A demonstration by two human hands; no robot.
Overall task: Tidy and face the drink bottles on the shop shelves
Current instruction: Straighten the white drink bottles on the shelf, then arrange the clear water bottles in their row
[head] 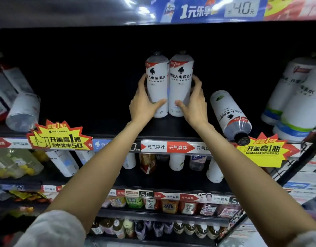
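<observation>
A single wide-angle view from the person's head faces the shop shelf (171, 138) straight on, close enough that both forearms reach in from the lower edge. It is tilted slightly up: the price strip (216, 10) of the shelf above crosses the top of the frame, and lower tiers of drinks recede below the shelf. Edges bow outward from lens distortion.

At centre frame, two upright white plastic bottles with red-and-grey tops stand touching on the dark shelf (118, 125): the left bottle (157, 82) gripped by the left hand (144, 104), the right bottle (181, 82) by the right hand (194, 104). At right, a matching white bottle (228, 114) lies tipped, its black cap over the shelf edge.
</observation>
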